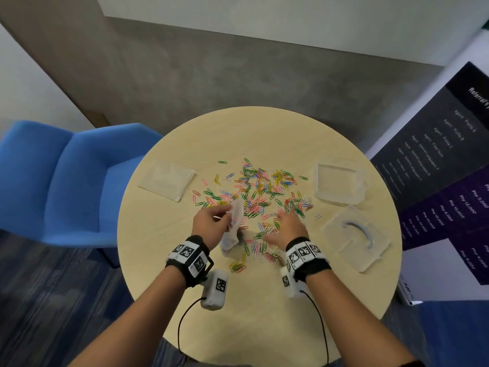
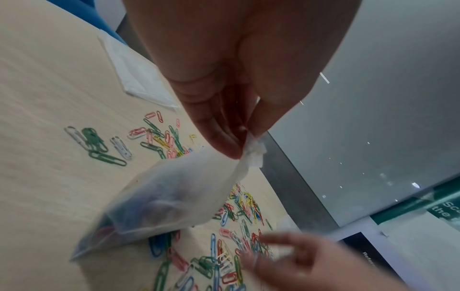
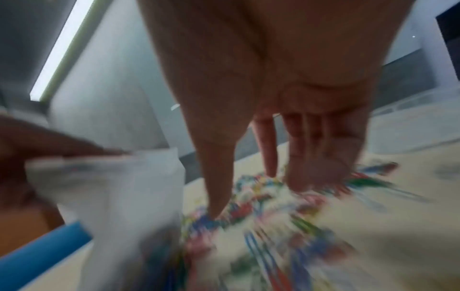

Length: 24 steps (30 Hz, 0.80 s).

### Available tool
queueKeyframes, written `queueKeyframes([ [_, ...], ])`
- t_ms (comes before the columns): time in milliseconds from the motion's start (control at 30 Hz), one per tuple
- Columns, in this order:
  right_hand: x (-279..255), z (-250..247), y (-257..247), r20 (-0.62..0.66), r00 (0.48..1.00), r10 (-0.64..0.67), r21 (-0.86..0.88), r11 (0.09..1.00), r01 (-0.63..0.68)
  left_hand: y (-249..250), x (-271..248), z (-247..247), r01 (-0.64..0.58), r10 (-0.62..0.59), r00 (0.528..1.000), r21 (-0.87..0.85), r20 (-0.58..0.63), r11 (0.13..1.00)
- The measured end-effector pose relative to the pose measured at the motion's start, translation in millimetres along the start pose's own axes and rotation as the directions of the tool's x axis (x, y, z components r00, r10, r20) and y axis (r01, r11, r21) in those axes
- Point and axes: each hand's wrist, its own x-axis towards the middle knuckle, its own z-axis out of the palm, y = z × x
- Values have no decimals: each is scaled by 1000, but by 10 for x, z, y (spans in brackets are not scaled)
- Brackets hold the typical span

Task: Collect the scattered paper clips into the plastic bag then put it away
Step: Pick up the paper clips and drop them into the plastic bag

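Note:
Many coloured paper clips (image 1: 260, 192) lie scattered across the middle of a round pale wood table (image 1: 291, 300). My left hand (image 1: 211, 223) pinches the top edge of a small translucent plastic bag (image 1: 232, 231), (image 2: 174, 198); the bag hangs down to the table with some clips inside. My right hand (image 1: 287, 229) is spread over the clips just right of the bag, fingers straight and pointing down onto the pile (image 3: 248, 200). The right wrist view is blurred by motion.
Another flat plastic bag (image 1: 168, 181) lies at the table's left. A clear plastic box (image 1: 337, 182) and a clear lid (image 1: 356, 238) sit at the right. A blue armchair (image 1: 66, 181) stands left of the table; a dark printed banner (image 1: 436, 160) stands right.

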Motion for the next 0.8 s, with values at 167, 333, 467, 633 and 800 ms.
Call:
queueKeyframes([
  [167, -163, 485, 244, 63, 996, -62, -145, 987, 70, -11, -64, 6, 43, -42, 999, -36, 4, 998],
  [333, -148, 631, 64, 30, 974, -226, -287, 931, 225, -32, -100, -27, 67, -67, 998, -31, 0, 997],
  [467, -166, 737, -18, 31, 941, -337, -327, 886, 328, -40, -112, -103, 74, -74, 997, -33, -24, 997],
  [633, -192, 857, -52, -36, 914, -404, -237, 892, 385, -18, -170, -191, 92, -94, 995, -45, -39, 995],
  [800, -141, 826, -45, 5, 894, -449, -248, 865, 436, -17, -207, -273, 118, -120, 992, -61, -29, 991],
])
